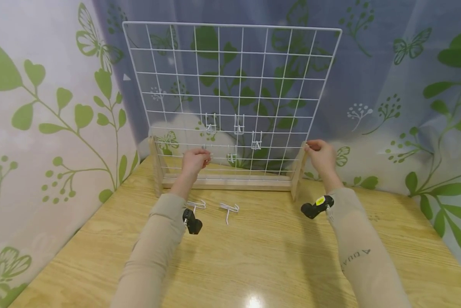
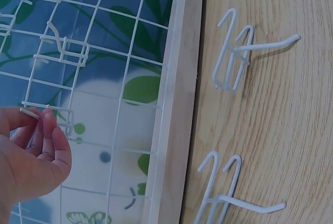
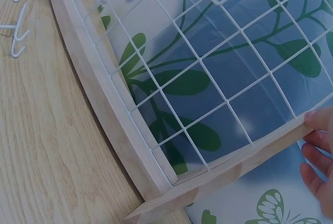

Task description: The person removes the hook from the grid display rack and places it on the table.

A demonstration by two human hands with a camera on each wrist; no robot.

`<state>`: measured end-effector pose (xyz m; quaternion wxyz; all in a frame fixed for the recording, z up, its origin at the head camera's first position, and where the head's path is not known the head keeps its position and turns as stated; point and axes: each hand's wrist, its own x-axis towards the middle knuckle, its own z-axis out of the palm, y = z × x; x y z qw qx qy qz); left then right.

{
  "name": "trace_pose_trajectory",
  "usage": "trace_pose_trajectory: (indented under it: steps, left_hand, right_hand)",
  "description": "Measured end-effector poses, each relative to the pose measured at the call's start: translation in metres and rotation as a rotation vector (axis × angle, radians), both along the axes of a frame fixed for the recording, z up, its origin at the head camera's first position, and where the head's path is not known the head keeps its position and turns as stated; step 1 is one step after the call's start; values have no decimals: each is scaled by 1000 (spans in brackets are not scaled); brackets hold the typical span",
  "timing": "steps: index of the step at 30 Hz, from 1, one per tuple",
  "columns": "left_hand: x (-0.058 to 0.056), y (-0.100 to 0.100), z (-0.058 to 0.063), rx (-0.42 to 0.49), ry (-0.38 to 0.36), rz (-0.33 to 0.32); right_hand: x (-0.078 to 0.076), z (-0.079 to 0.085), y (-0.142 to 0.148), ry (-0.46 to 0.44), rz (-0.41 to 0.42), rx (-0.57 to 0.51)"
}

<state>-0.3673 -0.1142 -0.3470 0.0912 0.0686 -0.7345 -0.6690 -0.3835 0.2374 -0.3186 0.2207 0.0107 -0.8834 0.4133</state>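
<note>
A white wire grid panel [image 1: 242, 77] stands upright in a wooden base [image 1: 230, 184]. Several white wire hooks hang on its lower half, one of them a hook [image 1: 256, 140] right of centre. My left hand [image 1: 194, 161] pinches another white wire hook [image 2: 30, 113] by its prong, against the grid at lower left. In the left wrist view the fingers partly cover that hook's frame. With thumb and fingers, my right hand [image 1: 322, 155] grips the top of the right wooden upright [image 1: 300, 169]. The right wrist view shows the thumb on the wood's edge.
Two loose white hooks lie on the wooden table before the base: a left hook [image 1: 197, 204], partly behind the left wrist, and a right hook [image 1: 228, 209]. Behind the panel hangs a leaf-patterned curtain [image 1: 369, 85]. The left wooden upright [image 1: 156, 167] stands beyond the left hand.
</note>
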Motion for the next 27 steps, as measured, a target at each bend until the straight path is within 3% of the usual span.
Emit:
trace_pose_trajectory:
  steps: [17, 27]
  left_hand:
    - [7, 3, 6, 159, 31, -21]
    - [22, 3, 6, 92, 71, -85]
  right_hand:
    - [2, -2, -1, -11, 8, 23]
    - [1, 0, -1, 7, 13, 25]
